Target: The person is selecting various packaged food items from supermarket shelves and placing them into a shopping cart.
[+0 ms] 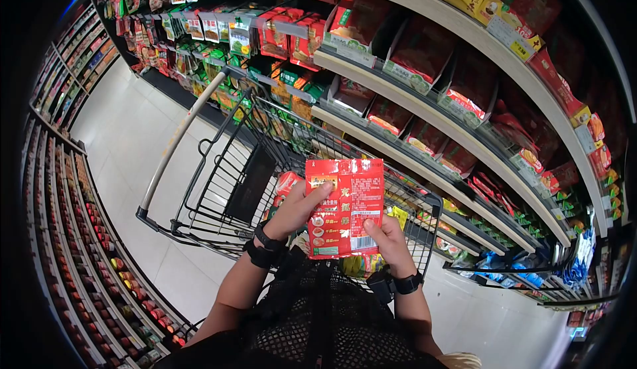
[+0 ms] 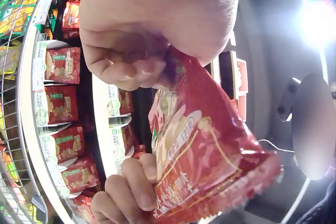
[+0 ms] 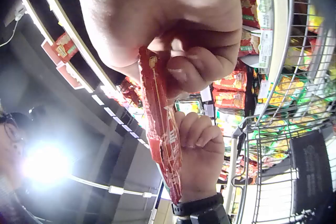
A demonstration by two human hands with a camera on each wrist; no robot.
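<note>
A flat red foil food packet (image 1: 345, 206) is held upright, its printed back with white text panel and barcode facing up toward the head camera. It is sealed and slightly crinkled, with small round dish pictures along its 9 o'clock edge.

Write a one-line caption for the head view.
Both hands, left hand and right hand, hold a red packet above a shopping cart beside stocked shelves.

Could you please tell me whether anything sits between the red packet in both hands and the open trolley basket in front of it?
Nothing visible does. The red packet is pinched by the left hand and right hand just above the trolley, whose open top lies directly beyond; a few packets already lie in it.
</note>
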